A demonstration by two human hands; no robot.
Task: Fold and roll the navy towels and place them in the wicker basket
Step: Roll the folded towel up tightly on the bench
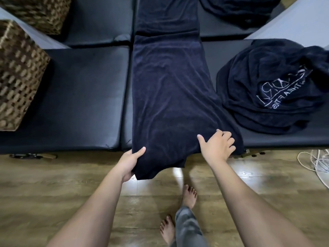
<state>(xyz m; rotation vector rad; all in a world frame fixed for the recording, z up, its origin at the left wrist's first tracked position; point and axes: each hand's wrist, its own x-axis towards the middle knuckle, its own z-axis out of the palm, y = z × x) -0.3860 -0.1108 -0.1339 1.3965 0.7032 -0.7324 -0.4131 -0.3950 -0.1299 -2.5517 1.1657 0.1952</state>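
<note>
Nearest, bare feet [188,195] on wood-look floor [53,189], w/ a cord tangle [315,163] cut off at the right edge; above them the left hand [129,164] grips the hanging near corner of the long folded navy towel [167,93], fingers hidden under the cloth, thumb on top, while the right hand [218,147] clutches the towel's right near edge, fingers curled into the fabric. The towel runs lengthwise across the black padded cushions [83,97] & out of view at the top. Bare cushion lies btwn it & the wicker basket [17,75] at left (partly cut off; 2nd basket [39,11] behind), w/ a crumpled navy towel heap [274,90] right, its white lettering unreadable, & another heap [240,9] far back.
</note>
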